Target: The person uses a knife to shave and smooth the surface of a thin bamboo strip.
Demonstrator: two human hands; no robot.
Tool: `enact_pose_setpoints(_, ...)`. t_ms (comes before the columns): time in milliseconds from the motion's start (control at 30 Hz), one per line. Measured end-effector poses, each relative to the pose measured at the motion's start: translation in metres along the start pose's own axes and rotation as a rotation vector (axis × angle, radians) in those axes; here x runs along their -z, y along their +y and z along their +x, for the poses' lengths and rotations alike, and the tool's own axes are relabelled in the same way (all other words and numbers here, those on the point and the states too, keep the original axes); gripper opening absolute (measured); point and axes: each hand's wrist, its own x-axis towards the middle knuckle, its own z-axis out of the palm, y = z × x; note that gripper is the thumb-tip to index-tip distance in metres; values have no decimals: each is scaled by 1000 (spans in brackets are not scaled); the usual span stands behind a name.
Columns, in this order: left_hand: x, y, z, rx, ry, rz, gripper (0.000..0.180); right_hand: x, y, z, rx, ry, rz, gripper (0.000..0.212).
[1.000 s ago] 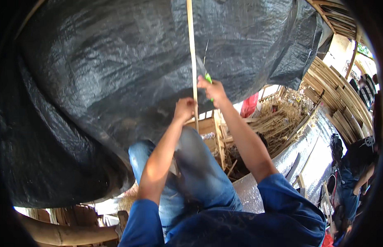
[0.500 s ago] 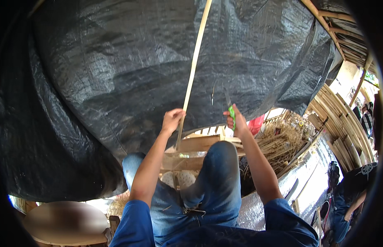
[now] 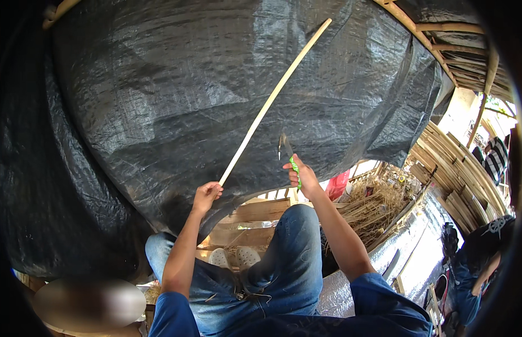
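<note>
My left hand (image 3: 206,197) is closed on the lower end of a long pale wooden strip (image 3: 270,100), perhaps bamboo. From there the strip slants up and to the right, its far tip standing out against the black plastic sheet (image 3: 160,95). In my right hand (image 3: 307,180) is a knife (image 3: 295,170) with a green handle, my fingers wrapped round it. Its blade points up and slightly left, apart from the strip. A thin, light sliver (image 3: 280,150) shows beside the blade; what it hangs from is unclear.
Dry straw and shavings (image 3: 379,199) lie to the right, near stacked wooden slats (image 3: 454,163). A silvery sheet (image 3: 351,300) covers the ground there. Another person (image 3: 480,261) is at the far right. Wooden planks (image 3: 255,211) lie beyond my feet.
The strip has tilted to the right, and its far tip has come into view. My left hand has moved left and down; my right hand with the knife has moved left and slightly down.
</note>
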Motion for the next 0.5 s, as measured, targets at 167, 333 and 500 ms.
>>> enact_pose_setpoints(167,2,10,-12,-1,-8,-7,22,-2,-4,-9,15,4,1,55)
enact_pose_setpoints(333,-9,20,-24,46,-12,-70,23,-4,-12,-21,44,25,-3,53)
enact_pose_setpoints(500,-18,34,-27,44,-112,-142,27,3,-20,-23,75,33,67,51)
